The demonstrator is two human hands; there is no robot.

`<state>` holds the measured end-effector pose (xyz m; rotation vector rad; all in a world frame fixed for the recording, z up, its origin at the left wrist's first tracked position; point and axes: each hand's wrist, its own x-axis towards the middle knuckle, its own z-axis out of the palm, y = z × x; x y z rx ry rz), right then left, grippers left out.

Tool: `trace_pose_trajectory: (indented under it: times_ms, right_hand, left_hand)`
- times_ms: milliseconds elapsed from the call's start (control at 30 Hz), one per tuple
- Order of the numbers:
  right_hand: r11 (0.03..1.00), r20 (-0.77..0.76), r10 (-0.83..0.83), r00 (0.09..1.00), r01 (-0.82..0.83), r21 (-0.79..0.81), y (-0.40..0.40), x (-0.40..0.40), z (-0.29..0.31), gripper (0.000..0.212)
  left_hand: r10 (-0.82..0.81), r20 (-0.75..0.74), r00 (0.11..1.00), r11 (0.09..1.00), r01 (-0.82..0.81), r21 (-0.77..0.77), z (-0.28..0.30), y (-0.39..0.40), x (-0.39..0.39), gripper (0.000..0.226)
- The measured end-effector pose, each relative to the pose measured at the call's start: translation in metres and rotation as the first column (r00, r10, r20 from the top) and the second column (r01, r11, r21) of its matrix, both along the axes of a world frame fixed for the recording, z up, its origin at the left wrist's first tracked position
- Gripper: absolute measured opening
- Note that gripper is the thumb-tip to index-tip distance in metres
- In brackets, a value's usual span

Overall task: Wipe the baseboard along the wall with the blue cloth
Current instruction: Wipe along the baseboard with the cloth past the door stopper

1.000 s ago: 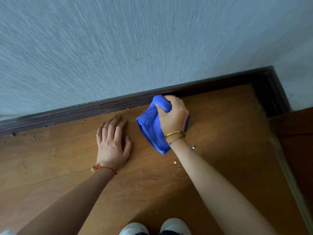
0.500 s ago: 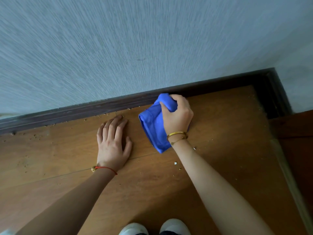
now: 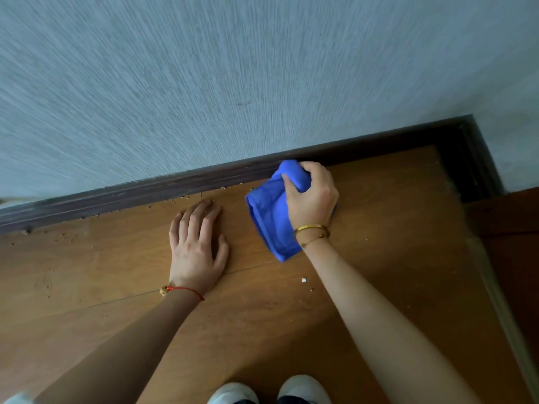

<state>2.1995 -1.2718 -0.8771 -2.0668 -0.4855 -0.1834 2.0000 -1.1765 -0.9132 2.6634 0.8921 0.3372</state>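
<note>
Sliding right along the baseboard (image 3: pixel 175 185), right hand (image 3: pixel 313 199) has carried the cloth (image 3: pixel 269 217) nearer the far-right floor corner over the last second, so the wipe progresses. Fingers clamped round the cloth's bunched top, pressed on the baseboard; the rest trails on the floor (image 3: pixel 379 243). Cloth bright blue, crumpled. Left hand (image 3: pixel 197 246) stays flat, fingers together. Crumbs line the left stretch.

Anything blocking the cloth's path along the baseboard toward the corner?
Nothing visible. The right hand grips the blue cloth against the baseboard; the stretch toward the corner looks unobstructed. The left hand lies flat on the floor on the other side.
</note>
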Motion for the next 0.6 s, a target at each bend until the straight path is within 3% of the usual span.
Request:
trace_pose_trajectory:
  times_ms: [133,200,300,400,467,600]
  right_hand:
    - [0.945,-0.032,-0.325,0.945,0.326,0.017,-0.041,0.062,0.001,0.02]
    - [0.916,-0.078,-0.398,0.914,0.401,0.02,-0.053,0.085,0.004,0.02]
    - [0.934,-0.062,-0.356,0.932,0.358,0.016,-0.044,0.071,0.002,0.019]
    - [0.991,-0.05,-0.131,0.99,0.13,-0.017,-0.024,0.032,-0.004,0.019]
    - [0.998,-0.051,-0.067,0.996,0.066,-0.015,-0.027,0.031,-0.005,0.019]
    - [0.938,-0.031,-0.348,0.937,0.347,-0.009,-0.066,0.097,-0.002,0.022]
  left_hand:
    - [-0.004,-0.001,1.0,1.0,0.004,-0.003,0.001,-0.001,0.0,0.054]
    - [-0.002,-0.007,1.0,1.0,0.002,-0.001,0.001,0.0,0.001,0.054]
    - [-0.001,-0.011,1.0,1.0,0.001,-0.005,0.001,-0.001,0.001,0.054]
    - [-0.008,-0.016,1.0,1.0,0.008,-0.007,0.0,-0.001,-0.001,0.054]
    - [-0.009,-0.019,1.0,1.0,0.009,-0.008,0.0,0.0,-0.001,0.054]
    - [-0.003,-0.011,1.0,1.0,0.003,0.008,0.0,-0.001,-0.001,0.053]
